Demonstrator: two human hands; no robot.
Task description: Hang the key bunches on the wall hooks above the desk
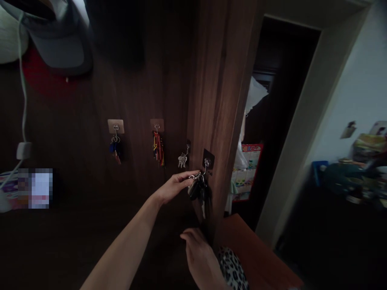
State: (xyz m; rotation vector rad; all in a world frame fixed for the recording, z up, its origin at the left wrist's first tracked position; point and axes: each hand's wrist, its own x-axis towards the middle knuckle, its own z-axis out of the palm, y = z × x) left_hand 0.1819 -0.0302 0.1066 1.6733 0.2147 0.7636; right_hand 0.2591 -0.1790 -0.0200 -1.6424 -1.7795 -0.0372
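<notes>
A bunch of dark keys (199, 191) hangs at an adhesive hook (207, 161) on the wooden side panel. My left hand (177, 186) is closed at the top of this bunch, its thumb and fingers pinching near the ring. Below it, my right hand (199, 249) is raised with bent fingers, apart from the keys; the fingers are partly turned away and blurred. Just left of the bunch, small silver keys (182, 160) hang from another hook. Farther left are a cluster of red and yellow cords (157, 149) and a blue key set (115, 148), each on its own hook.
Caps (60, 44) hang at the upper left, beside a white cable (23, 92). A doorway with a white plastic bag (254, 96) and a red-edged poster (248, 169) lies beyond the panel. A reddish-brown surface (256, 249) stands at the lower right, with cluttered items (353, 181) farther right.
</notes>
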